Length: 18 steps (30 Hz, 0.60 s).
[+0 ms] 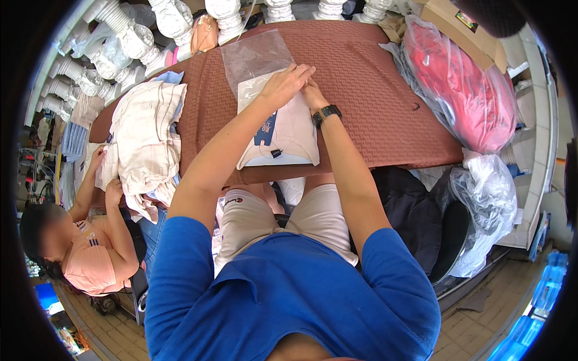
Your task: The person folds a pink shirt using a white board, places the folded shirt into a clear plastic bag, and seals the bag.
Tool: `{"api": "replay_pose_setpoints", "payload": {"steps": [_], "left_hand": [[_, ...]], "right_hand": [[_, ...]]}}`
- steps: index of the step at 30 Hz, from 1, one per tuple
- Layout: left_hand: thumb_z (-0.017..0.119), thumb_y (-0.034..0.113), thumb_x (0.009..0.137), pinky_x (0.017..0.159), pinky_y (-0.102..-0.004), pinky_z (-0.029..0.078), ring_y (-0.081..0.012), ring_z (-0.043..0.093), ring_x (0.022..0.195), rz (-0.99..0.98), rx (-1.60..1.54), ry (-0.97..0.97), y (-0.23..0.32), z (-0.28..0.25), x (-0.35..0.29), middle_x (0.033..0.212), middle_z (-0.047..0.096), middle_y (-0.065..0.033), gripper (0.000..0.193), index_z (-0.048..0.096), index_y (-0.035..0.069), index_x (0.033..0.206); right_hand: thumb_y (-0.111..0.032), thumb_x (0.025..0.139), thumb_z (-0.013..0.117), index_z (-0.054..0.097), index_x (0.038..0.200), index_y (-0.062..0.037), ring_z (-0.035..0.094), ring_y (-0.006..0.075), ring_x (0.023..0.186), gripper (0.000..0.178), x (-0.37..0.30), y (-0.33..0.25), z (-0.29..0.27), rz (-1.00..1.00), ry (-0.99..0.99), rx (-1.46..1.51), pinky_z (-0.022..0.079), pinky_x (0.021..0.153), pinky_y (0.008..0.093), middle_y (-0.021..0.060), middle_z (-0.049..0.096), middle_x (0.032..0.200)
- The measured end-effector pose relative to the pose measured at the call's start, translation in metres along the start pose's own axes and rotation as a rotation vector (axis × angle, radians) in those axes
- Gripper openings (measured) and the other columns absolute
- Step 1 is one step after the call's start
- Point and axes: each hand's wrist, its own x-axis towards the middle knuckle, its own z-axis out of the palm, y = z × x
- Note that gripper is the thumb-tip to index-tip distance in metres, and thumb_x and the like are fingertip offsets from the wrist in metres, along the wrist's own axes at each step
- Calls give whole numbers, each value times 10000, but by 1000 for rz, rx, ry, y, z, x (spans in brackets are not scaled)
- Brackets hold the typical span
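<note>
A beige folded shirt [293,141] lies flat on the brown tablecloth in front of me, with a dark blue hang tag [265,129] and a small black tag on its front. A clear plastic bag [257,55] spreads past its far end; whether the shirt is inside it I cannot make out. My left hand [288,86] rests over the shirt's far right part, fingers stretched out toward the right hand. Beside it, against the shirt's right edge, is my right hand [313,97], a black watch on the wrist. Its fingers are partly covered by the left ones.
At the left, a seated person [90,259] handles cloth beside a pile of beige garments [147,129]. A plastic bag of red items [460,84] and a cardboard box [466,30] stand at the right. White balusters [171,21] line the far side. The tablecloth [361,90] is textured.
</note>
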Motion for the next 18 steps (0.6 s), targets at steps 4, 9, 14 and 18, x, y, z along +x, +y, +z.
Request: {"api": "replay_pose_setpoints", "payload": {"steps": [4, 9, 14, 18], "left_hand": [[567, -50, 798, 881, -349, 561, -249, 575, 1113, 36, -9, -74, -4, 7, -15, 1315, 570, -40, 583, 524, 64, 1369], [565, -16, 812, 886, -344, 560, -241, 573, 1129, 35, -17, -113, 2, 12, -21, 1339, 570, -28, 594, 508, 91, 1393], [569, -22, 806, 839, -334, 575, -248, 595, 1099, 84, -12, -42, 1, 14, -23, 1362, 562, -30, 620, 490, 103, 1407], [569, -44, 798, 794, -328, 585, -254, 606, 1079, 70, -30, -106, 8, 7, -22, 1370, 558, -32, 626, 495, 105, 1402]], "right_hand": [[-152, 963, 474, 396, 1450, 28, 477, 246, 1315, 525, -1, 2, 1, 20, 10, -190, 368, 1098, 351, 181, 492, 1425], [-75, 929, 544, 571, 1265, 40, 601, 201, 1084, 356, -10, 14, 4, -74, 130, 18, 479, 914, 313, 121, 632, 1207], [-14, 893, 590, 632, 1160, 45, 643, 168, 944, 276, -17, 18, 4, -66, 152, 116, 510, 802, 278, 93, 685, 1067], [0, 889, 591, 627, 1200, 44, 653, 209, 999, 316, -19, 19, 5, -39, 276, -39, 517, 839, 293, 121, 683, 1127]]}}
